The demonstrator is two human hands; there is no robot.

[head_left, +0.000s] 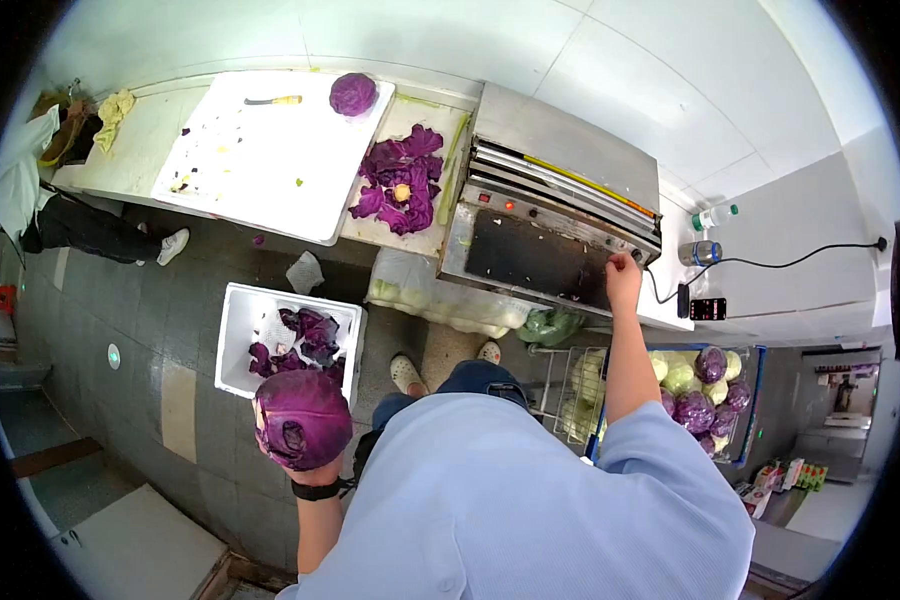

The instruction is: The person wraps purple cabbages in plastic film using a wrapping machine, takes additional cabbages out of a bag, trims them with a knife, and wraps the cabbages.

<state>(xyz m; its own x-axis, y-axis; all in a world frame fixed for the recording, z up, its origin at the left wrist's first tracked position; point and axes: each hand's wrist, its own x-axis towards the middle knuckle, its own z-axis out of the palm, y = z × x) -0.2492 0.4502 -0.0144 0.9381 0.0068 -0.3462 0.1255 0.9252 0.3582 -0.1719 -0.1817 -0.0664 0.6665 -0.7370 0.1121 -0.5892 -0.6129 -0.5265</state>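
A whole purple cabbage (303,420) rests in my left hand (315,474), which is mostly hidden under it, with a dark band at the wrist. My right hand (623,268) is at the right front of the metal wrapping machine (540,235), its fingers drawn together by a knob; whether they grip it is too small to tell. A small light glows red on the machine's panel. Below and left of the machine, a white crate (232,340) on the floor holds loose purple leaves (312,335), just beyond the held cabbage.
A white board (260,150) bears a knife (273,100) and another cabbage (353,94). Purple leaves (405,180) lie beside it. A cart (755,400) of wrapped cabbages stands at right. Bottles and a cable are near the machine. Another person (90,228) stands at far left.
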